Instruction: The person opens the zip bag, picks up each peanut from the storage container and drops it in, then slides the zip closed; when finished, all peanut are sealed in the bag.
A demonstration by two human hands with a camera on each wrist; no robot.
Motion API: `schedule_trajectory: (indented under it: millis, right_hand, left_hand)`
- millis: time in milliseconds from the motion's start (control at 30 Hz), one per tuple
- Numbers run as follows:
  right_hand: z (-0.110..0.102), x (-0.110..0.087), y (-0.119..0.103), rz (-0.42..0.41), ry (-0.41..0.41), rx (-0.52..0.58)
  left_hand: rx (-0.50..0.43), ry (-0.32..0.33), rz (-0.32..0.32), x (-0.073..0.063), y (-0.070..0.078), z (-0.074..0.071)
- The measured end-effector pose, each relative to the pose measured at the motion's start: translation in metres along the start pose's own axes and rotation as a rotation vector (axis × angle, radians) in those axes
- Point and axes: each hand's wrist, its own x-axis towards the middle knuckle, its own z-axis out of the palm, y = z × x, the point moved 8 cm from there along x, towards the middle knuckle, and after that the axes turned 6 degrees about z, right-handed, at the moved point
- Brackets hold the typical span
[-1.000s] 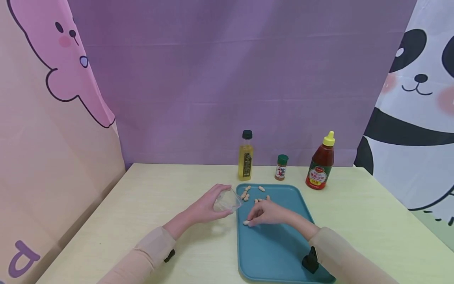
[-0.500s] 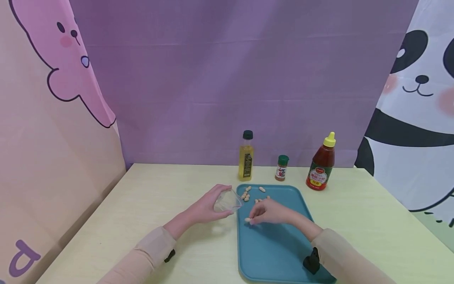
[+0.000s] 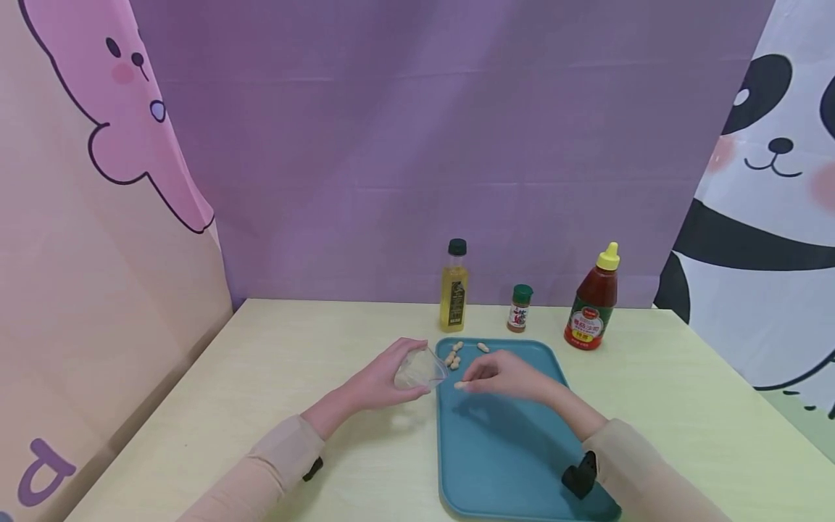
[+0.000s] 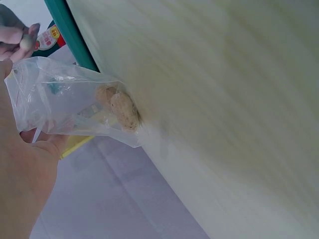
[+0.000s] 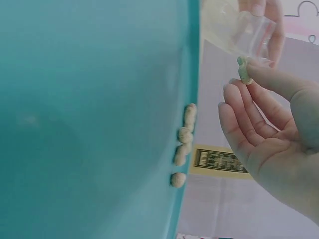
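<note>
Pinching hand: right hand [image 3: 505, 373], thumb and fingertip pressed together on one peanut [image 5: 243, 70]; held over the tray [image 3: 496, 457], just beside the bag mouth, apart from it. Nut taken near one end, probably so the rest stuck out toward the bag.
Bag hand: left hand [image 3: 381, 377], thumb and fingers curved round the clear bag [image 4: 70, 102] near its mouth; likely spread that wide because thin plastic sagged without support.
Bag mouth: faced the right hand, so the two hands met over a short gap. Whether the bag's bottom touched the table [image 3: 196, 406] could not be told.
Bagged peanuts: a couple [image 4: 123, 110] lay at the bottom end; their weight probably drew that end down.
Loose peanuts: small group [image 5: 185, 135] in the tray's far left corner, one more set apart to its right; raised rim presumably stopped them rolling off. Any behind the right hand could not be seen.
Back row: oil bottle [image 3: 453, 299], small jar [image 3: 518, 313], sauce bottle [image 3: 590, 312] stood upright beyond the tray, probably to leave elbow room.
</note>
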Motion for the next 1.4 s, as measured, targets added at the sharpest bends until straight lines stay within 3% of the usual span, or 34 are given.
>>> schedule_trajectory:
  millis: [300, 667, 833, 1067, 1400]
  right_hand:
    - [-0.011, 0.000, -0.017, -0.010, 0.076, 0.056]
    - [-0.006, 0.011, -0.033, -0.035, 0.120, 0.081]
    - [-0.001, 0.017, -0.035, -0.059, 0.127, 0.090]
    - [0.002, 0.020, -0.037, -0.083, 0.146, 0.080]
    - [0.005, 0.021, -0.032, -0.068, 0.152, 0.071]
  left_hand:
    - [-0.010, -0.005, -0.005, -0.001, 0.001, -0.001]
    - [-0.024, -0.016, -0.025, 0.000, 0.001, -0.001]
    - [-0.021, -0.023, -0.038, 0.000, 0.000, 0.000]
    - [-0.010, -0.011, 0.007, 0.001, 0.003, -0.001]
    - [-0.035, -0.007, 0.011, -0.001, 0.002, 0.000]
